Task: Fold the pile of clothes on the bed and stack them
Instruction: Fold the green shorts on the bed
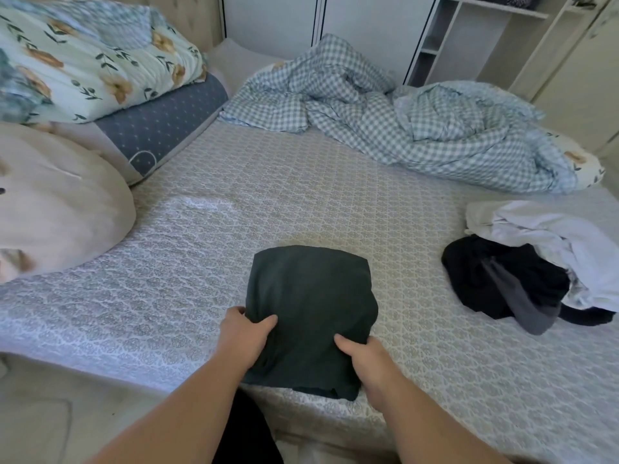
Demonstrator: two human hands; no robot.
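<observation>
A dark green garment (pixel 311 296), folded into a thick rectangle, lies on the bed (pixel 234 202) near its front edge. My left hand (pixel 244 336) grips its near left edge, thumb on top and fingers tucked under the cloth. My right hand (pixel 365 360) grips the near right side the same way, thumb lying on the fabric. To the right sits a loose pile of clothes: a black garment (pixel 485 279) with a grey piece (pixel 526 309) across it, and crumpled white cloth (pixel 552 232) on top and behind.
A rumpled blue checked duvet (pixel 402 118) fills the far right of the bed. Floral and grey dotted pillows (pixel 100 78) are stacked at the far left, and a round beige cushion (pixel 57 202) lies at the left. White wardrobe shelves (pixel 435 38) stand behind.
</observation>
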